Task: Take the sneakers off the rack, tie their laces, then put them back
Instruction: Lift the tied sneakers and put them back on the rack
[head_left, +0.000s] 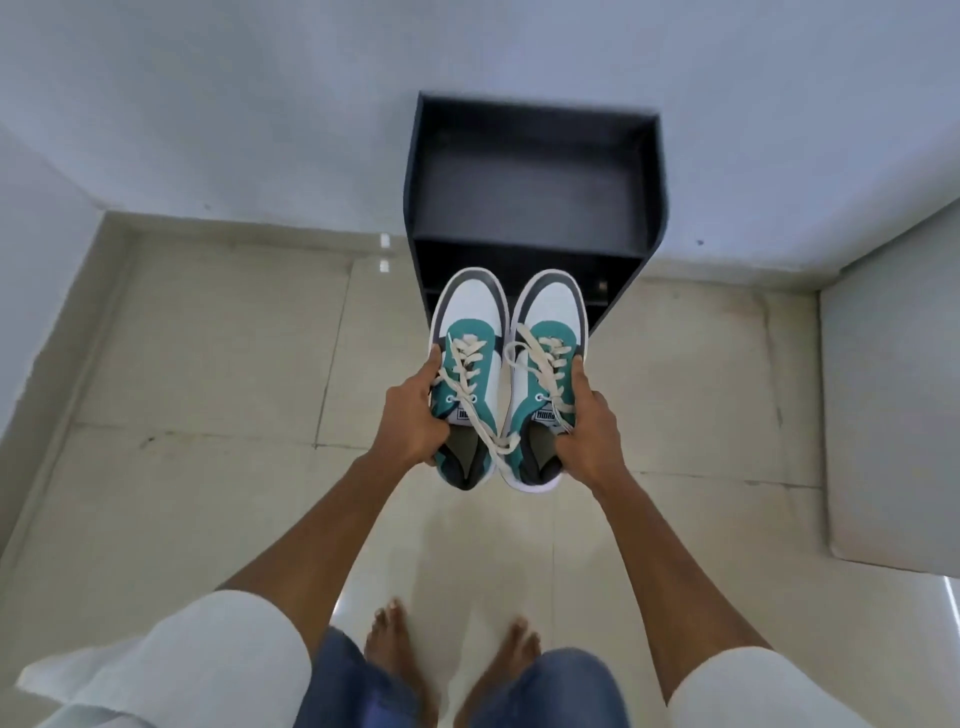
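Left hand (413, 415) fingers wrapped around outer side of left sneaker (467, 379); right hand (589, 423) clasping outer side of right sneaker (545, 379). Pair side by side between palms, in air, toes pointing away. Teal and white uppers, grey toe trim, flat cream laces (496, 415) loose, ends crossing between shoes. Beyond toes: dark boxy rack (535, 171), matte shelves, against pale wall; glossy beige floor tiles (208, 338) beneath

Each hand gripped one teal-and-white sneaker: left hand (413, 415), right hand (587, 423). Beyond the hands stood a dark shoe rack (535, 171).
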